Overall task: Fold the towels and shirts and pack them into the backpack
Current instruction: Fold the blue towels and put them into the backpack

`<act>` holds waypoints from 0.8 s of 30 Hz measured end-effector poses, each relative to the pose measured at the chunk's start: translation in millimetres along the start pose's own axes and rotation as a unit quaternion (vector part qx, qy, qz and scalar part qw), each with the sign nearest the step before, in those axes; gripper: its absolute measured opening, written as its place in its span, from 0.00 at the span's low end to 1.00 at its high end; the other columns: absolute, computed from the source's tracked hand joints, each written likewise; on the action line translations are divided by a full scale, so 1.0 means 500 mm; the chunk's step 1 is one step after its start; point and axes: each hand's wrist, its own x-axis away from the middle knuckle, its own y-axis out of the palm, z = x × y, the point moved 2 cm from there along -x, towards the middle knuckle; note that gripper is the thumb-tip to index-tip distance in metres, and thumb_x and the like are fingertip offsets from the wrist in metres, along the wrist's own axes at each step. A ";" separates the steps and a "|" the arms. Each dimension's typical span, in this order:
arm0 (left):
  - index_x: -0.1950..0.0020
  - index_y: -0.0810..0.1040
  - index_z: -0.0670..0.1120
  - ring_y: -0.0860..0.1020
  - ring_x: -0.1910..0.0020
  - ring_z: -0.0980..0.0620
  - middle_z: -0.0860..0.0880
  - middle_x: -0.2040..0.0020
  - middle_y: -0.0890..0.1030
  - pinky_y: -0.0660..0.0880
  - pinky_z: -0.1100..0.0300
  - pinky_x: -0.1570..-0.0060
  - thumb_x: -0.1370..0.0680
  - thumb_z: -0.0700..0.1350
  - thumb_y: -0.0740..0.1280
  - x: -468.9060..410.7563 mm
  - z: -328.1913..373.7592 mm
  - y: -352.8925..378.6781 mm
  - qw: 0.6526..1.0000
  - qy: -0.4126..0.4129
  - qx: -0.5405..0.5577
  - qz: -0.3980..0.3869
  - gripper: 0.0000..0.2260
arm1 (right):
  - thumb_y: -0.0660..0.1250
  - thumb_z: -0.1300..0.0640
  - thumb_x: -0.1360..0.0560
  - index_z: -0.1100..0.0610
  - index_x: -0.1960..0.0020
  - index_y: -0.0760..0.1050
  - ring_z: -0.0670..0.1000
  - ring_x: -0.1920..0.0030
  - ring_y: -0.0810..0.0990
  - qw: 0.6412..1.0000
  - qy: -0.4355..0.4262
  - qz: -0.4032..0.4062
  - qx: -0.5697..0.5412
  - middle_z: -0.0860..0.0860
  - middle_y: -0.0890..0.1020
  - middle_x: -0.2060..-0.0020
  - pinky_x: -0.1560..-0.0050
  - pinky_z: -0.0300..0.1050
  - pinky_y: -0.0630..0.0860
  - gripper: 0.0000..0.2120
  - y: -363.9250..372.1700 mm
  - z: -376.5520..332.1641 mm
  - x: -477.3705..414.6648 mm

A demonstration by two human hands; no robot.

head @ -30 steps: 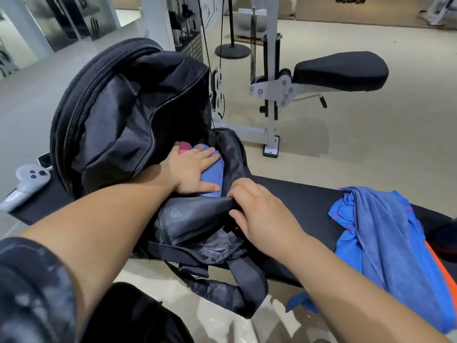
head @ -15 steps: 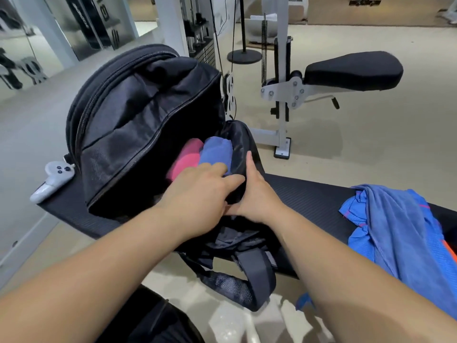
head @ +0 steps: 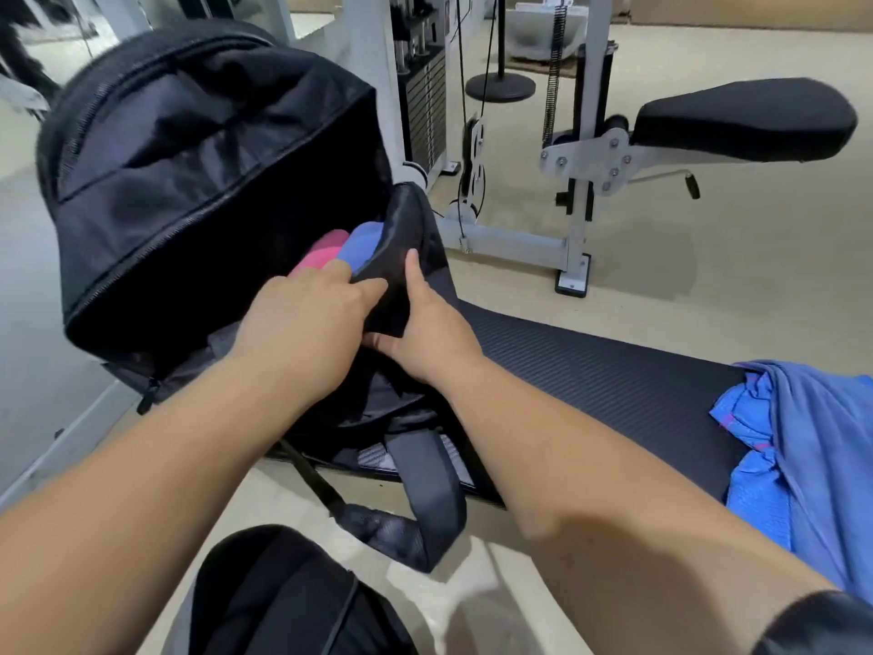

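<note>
Hauled up higher than half a second ago: front panel [head: 401, 257] of the black backpack [head: 212, 182], now covering part of the blue folded cloth [head: 361, 241]. Gripped from both sides: left hand [head: 307, 323] with fingers [head: 349, 286] curled, pinching the panel's near edge; right hand [head: 425, 333] with thumb straight up along the fabric, other fingers mostly hidden beneath it (clamped on, by the look). Tucked inside the open mouth, side by side and touching: pink folded cloth [head: 316, 260] and that blue one. Backpack upright on the black worktop [head: 590, 385], strap [head: 425, 489] dangling over the near edge. Heaped well apart at the worktop's right end: blue shirts [head: 803, 442], unfolded.
</note>
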 end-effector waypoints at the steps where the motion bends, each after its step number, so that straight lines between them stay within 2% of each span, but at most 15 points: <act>1: 0.30 0.72 0.54 0.78 0.52 0.41 0.46 0.48 0.75 0.71 0.52 0.61 0.24 0.42 0.63 -0.002 -0.009 0.004 1.000 -0.010 -0.011 -0.007 0.22 | 0.73 0.33 0.31 0.39 0.22 0.29 0.59 0.29 0.71 1.000 0.001 -0.007 0.007 0.52 0.66 0.24 0.39 0.59 0.77 0.58 0.009 -0.004 -0.006; 4: 0.30 0.70 0.56 0.77 0.50 0.43 0.47 0.46 0.74 0.66 0.53 0.60 0.23 0.46 0.64 -0.003 -0.018 0.014 0.998 -0.029 -0.053 -0.010 0.21 | 0.70 0.34 0.28 0.36 0.23 0.30 0.60 0.24 0.64 0.999 0.005 -0.038 0.009 0.50 0.62 0.21 0.33 0.61 0.72 0.54 0.021 -0.005 -0.019; 6: 0.30 0.71 0.57 0.74 0.46 0.43 0.47 0.41 0.72 0.68 0.52 0.56 0.24 0.50 0.66 -0.005 -0.006 0.020 0.997 -0.030 -0.075 -0.004 0.22 | 0.69 0.34 0.27 0.36 0.23 0.32 0.59 0.21 0.56 0.998 -0.005 -0.058 0.003 0.48 0.57 0.19 0.28 0.62 0.67 0.51 0.011 0.007 -0.018; 8: 0.32 0.72 0.57 0.71 0.39 0.42 0.45 0.30 0.66 0.70 0.44 0.44 0.25 0.53 0.68 -0.014 0.019 0.021 0.996 -0.023 -0.082 0.002 0.21 | 0.67 0.34 0.25 0.35 0.22 0.35 0.56 0.19 0.50 0.997 -0.021 -0.080 -0.001 0.48 0.52 0.18 0.25 0.63 0.60 0.48 -0.011 0.030 -0.004; 9: 0.32 0.72 0.57 0.68 0.34 0.40 0.44 0.25 0.62 0.68 0.39 0.39 0.26 0.55 0.69 -0.020 0.036 0.019 0.997 -0.016 -0.078 0.006 0.22 | 0.66 0.34 0.25 0.35 0.21 0.36 0.55 0.19 0.49 0.996 -0.026 -0.081 0.003 0.48 0.51 0.18 0.24 0.63 0.59 0.46 -0.027 0.047 0.008; 11: 0.33 0.74 0.54 0.66 0.31 0.39 0.43 0.23 0.61 0.64 0.36 0.36 0.27 0.55 0.70 -0.032 0.081 0.007 0.998 0.005 -0.046 0.030 0.22 | 0.65 0.34 0.25 0.36 0.21 0.40 0.54 0.20 0.52 0.998 -0.022 -0.058 0.016 0.47 0.53 0.19 0.25 0.62 0.60 0.44 -0.067 0.093 0.037; 14: 0.35 0.77 0.51 0.69 0.34 0.38 0.43 0.28 0.69 0.67 0.39 0.39 0.27 0.55 0.70 -0.046 0.175 -0.012 0.997 0.044 0.016 0.064 0.21 | 0.62 0.30 0.26 0.40 0.20 0.49 0.56 0.22 0.58 0.998 0.028 -0.013 0.056 0.49 0.58 0.20 0.26 0.61 0.63 0.40 -0.141 0.183 0.109; 18: 0.31 0.73 0.53 0.69 0.34 0.40 0.45 0.28 0.68 0.68 0.42 0.38 0.25 0.61 0.65 -0.043 0.345 -0.021 0.990 0.122 0.073 0.024 0.24 | 0.64 0.35 0.24 0.47 0.23 0.64 0.58 0.25 0.61 0.979 0.133 0.051 0.146 0.51 0.65 0.24 0.28 0.56 0.64 0.33 -0.249 0.318 0.264; 21: 0.30 0.70 0.54 0.69 0.33 0.42 0.47 0.28 0.67 0.68 0.45 0.38 0.23 0.62 0.63 -0.032 0.466 -0.019 0.978 0.175 0.115 -0.017 0.24 | 0.65 0.35 0.25 0.48 0.27 0.70 0.57 0.29 0.65 0.954 0.211 0.087 0.197 0.49 0.70 0.29 0.31 0.54 0.65 0.30 -0.309 0.405 0.389; 24: 0.32 0.71 0.53 0.71 0.36 0.43 0.49 0.33 0.71 0.70 0.48 0.42 0.23 0.62 0.64 -0.019 0.566 -0.018 0.966 0.210 0.145 -0.047 0.23 | 0.67 0.36 0.26 0.46 0.34 0.76 0.57 0.36 0.69 0.926 0.255 0.118 0.253 0.48 0.74 0.38 0.38 0.53 0.69 0.25 -0.350 0.469 0.493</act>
